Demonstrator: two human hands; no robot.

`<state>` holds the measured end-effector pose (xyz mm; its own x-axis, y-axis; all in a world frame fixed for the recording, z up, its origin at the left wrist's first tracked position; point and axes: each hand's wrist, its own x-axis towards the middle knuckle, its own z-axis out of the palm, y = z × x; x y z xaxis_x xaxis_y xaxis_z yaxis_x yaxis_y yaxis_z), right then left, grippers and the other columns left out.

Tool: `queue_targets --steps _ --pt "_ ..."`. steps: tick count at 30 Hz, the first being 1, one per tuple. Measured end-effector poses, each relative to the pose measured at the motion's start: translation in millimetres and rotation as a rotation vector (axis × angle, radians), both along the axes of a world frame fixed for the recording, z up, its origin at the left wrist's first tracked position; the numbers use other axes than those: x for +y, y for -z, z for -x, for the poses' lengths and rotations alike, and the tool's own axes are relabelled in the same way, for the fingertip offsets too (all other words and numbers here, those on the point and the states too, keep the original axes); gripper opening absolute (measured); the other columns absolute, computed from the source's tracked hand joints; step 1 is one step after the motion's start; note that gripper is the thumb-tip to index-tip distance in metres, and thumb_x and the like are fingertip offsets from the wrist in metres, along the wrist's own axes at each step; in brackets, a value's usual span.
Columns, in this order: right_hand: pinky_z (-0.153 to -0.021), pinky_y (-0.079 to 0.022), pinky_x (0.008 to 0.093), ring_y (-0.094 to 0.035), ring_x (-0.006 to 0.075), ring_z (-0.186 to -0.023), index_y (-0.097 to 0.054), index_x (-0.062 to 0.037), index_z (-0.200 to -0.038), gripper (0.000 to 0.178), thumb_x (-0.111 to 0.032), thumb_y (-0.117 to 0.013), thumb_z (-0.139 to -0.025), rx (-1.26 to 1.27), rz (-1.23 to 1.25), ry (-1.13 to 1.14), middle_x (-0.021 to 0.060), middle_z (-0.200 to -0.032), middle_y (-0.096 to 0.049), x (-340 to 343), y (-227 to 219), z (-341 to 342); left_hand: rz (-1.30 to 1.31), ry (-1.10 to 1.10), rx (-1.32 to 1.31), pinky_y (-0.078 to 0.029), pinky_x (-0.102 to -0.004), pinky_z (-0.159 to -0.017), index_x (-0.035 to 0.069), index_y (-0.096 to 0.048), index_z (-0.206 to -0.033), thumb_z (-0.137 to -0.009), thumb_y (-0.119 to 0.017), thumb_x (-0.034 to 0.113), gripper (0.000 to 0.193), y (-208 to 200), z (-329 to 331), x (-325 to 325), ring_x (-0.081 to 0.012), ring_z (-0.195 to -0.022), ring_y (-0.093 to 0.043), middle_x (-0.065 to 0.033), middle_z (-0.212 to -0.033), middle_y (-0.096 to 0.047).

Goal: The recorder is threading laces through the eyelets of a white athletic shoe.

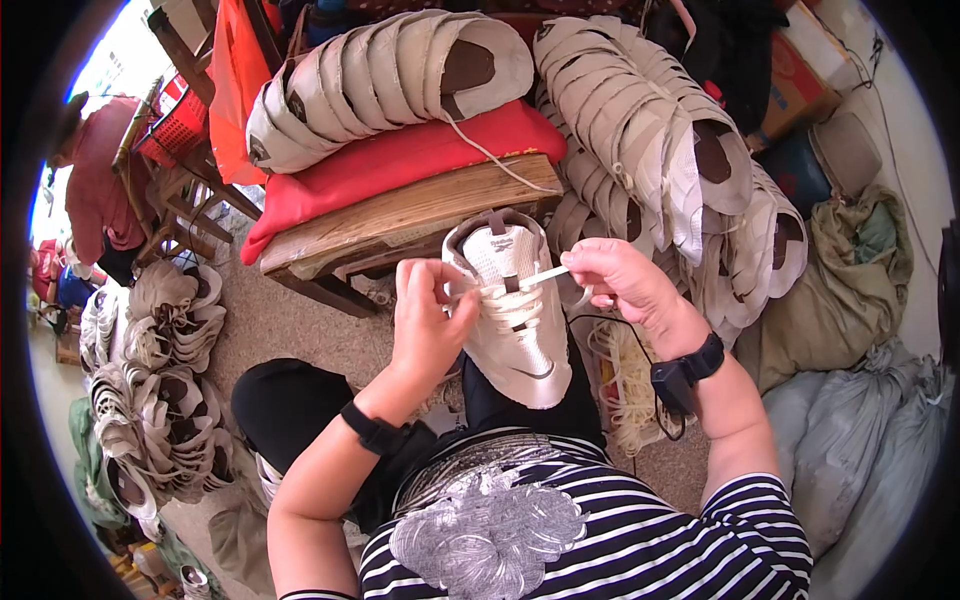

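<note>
A cream shoe upper (515, 360) rests on my lap, its toe toward me and its dark-lined opening away from me. White lace (512, 318) crosses its front in several rows below the tongue (500, 255). My right hand (625, 285) pinches a flat white shoelace (545, 277) and holds it out to the right of the upper. On the upper's left side is my left hand (430, 318), thumb and fingers closed at the lacing edge. What lies between those fingertips is partly hidden.
Ahead stands a wooden bench (400, 215) with a red cushion (400, 165) and a row of nested uppers (390, 80). More stacked uppers (640, 120) lie at right, above a bundle of laces (625, 385). Sacks (850, 440) sit far right; piles of uppers (165, 400) and another person (105, 180) are left.
</note>
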<state>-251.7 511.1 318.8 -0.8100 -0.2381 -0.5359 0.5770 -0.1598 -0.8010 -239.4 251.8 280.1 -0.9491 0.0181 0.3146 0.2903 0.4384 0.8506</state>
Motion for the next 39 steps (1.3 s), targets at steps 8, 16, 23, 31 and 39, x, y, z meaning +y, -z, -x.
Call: queue_targets --steps 8,16,23,31,39 --pt "-0.055 -0.046 0.0211 -0.056 0.0054 -0.065 -0.068 -0.0066 -0.089 0.019 -0.024 -0.062 -0.096 0.189 -0.416 -0.376 -0.0032 -0.079 -0.061 3 9 -10 -0.061 0.203 -0.369 -0.045 -0.0221 -0.056 0.001 -0.06 -0.092 -0.085 -0.071 0.004 0.013 -2 -13 -19 -0.0057 -0.067 -0.051 -0.0034 -0.089 -0.056" --pt "-0.056 -0.049 0.0308 -0.06 0.011 -0.064 -0.069 -0.0037 -0.096 0.019 -0.02 -0.061 -0.094 1.14 -1.08 -0.399 0.0036 -0.088 -0.063 46 65 -17 0.156 0.406 -0.346 -0.051 -0.0315 -0.066 0.0 -0.068 -0.097 -0.09 -0.063 0.003 0.01 -1 3 -94 -0.0213 -0.074 -0.062 -0.0095 -0.084 -0.062" --pt "-0.086 -0.057 0.0382 -0.067 0.0293 -0.096 -0.055 0.0024 -0.121 0.03 -0.015 -0.053 -0.097 -0.124 -0.067 0.365 0.0192 -0.111 -0.066 65 129 -42 0.507 0.447 -0.273 -0.048 -0.0347 -0.074 0.002 -0.069 -0.089 -0.091 -0.064 0.009 0.009 19 0 -176 -0.0269 -0.083 -0.058 -0.0089 -0.085 -0.055" --pt "-0.062 -0.052 0.0283 -0.063 0.0193 -0.074 -0.053 0.0064 -0.119 0.026 0.002 -0.045 -0.094 -0.287 0.255 1.096 0.0113 -0.096 -0.064 177 227 -73 -0.242 0.302 -0.536 -0.044 -0.0211 -0.081 0.004 -0.062 -0.113 -0.094 -0.067 0.012 0.021 42 -10 -111 -0.0058 -0.089 -0.051 0.0033 -0.101 -0.055" --pt "-0.04 -0.028 0.0197 -0.036 0.0036 -0.045 -0.055 -0.0032 -0.121 0.026 -0.013 -0.056 -0.098 -0.135 0.215 0.471 0.0086 -0.094 -0.067 90 98 -66 0.007 0.307 -0.355 -0.046 -0.0232 -0.069 0.002 -0.062 -0.094 -0.084 -0.074 0.01 0.017 37 -6 -53 -0.0093 -0.073 -0.051 -0.0023 -0.093 -0.052"
